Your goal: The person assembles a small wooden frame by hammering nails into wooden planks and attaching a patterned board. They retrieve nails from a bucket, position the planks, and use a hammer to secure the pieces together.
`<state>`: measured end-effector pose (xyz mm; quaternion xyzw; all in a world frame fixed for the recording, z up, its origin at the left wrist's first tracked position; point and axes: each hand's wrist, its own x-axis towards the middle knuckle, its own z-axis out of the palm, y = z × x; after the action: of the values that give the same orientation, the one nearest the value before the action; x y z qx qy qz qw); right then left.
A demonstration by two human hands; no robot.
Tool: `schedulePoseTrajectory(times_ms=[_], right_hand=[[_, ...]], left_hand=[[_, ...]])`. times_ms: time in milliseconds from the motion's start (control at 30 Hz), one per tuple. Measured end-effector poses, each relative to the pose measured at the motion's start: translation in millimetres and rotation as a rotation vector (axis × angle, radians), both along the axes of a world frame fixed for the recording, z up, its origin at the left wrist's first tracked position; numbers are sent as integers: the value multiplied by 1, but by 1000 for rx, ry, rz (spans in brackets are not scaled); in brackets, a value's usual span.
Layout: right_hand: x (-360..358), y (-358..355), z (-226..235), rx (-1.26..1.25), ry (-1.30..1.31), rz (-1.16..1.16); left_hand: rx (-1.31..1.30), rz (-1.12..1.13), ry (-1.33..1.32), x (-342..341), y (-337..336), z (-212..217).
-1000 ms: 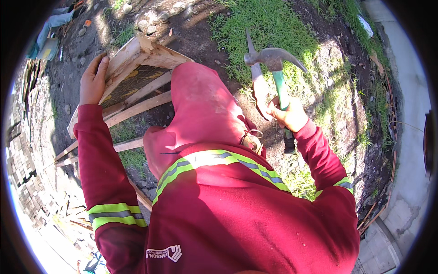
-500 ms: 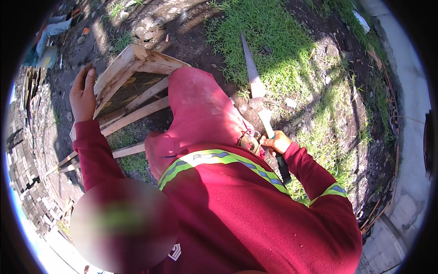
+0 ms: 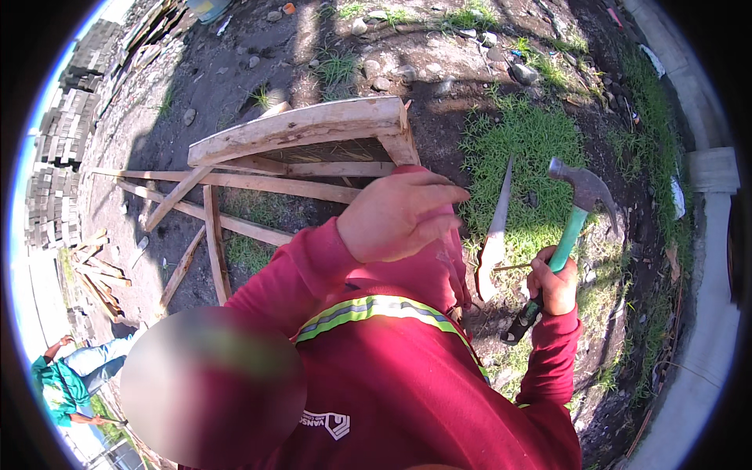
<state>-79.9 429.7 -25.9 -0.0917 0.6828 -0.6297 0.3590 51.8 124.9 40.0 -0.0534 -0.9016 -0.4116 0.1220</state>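
My right fingers (image 3: 540, 270) clasped the hammer (image 3: 569, 233), which slanted forward-right, well right of my left fingers (image 3: 440, 196), half-open, seemingly empty.

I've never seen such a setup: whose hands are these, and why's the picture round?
No machine here: these are a person's own bare hands. A wide fisheye camera worn on the head looks down at them, so the view is round and straight edges bend. The right hand holds a green-handled hammer. The left hand hovers over a red-clad leg, holding nothing I can see. A saw lies on the grassy ground, left of the hammer; further left is a wooden frame.
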Motion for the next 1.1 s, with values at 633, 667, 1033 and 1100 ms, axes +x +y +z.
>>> schedulePoseTrajectory(times_ms=[633, 667, 1033, 1100], right_hand=[[-5, -151, 112, -159, 324, 354], [-6, -149, 113, -144, 359, 347], [-5, -147, 106, -23, 373, 394], [-5, -150, 111, 2, 396, 407]], left_hand=[[405, 378, 45, -44, -107, -36], [340, 359, 71, -46, -108, -41], [410, 472, 137, -46, -104, -59], [389, 466, 125, -45, -103, -61]])
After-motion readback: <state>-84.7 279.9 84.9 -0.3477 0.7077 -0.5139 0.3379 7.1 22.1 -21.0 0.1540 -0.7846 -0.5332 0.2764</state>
